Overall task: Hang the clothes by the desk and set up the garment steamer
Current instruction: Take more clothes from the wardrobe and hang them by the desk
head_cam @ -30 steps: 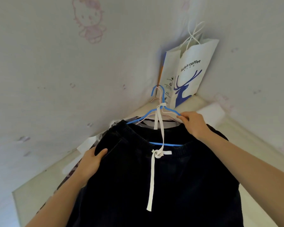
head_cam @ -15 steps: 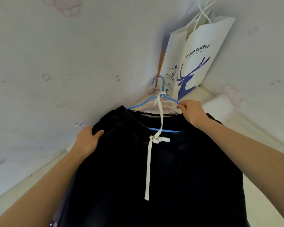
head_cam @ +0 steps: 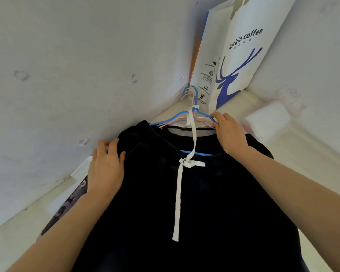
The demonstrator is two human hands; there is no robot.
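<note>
Left hand (head_cam: 106, 165): I grip the near-left waistband of the dark trousers (head_cam: 194, 203)
Right hand (head_cam: 229, 132): I pinch the blue hanger (head_cam: 166, 119)
Left to do: steamer, none in view

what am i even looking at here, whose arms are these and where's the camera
There is no machine here. The arms belong to a person wearing a wide-angle camera on the head, so you see what they see, looking at a wall corner.

The left hand grips the edge of dark trousers with a white drawstring. The right hand holds the shoulder of a blue hanger that carries the trousers; pink hangers are bunched with it. The hanger's hook sits on a small wall hook in the corner.

A white paper bag with a blue deer and "luckin coffee" stands on a ledge behind. No steamer is in view.
</note>
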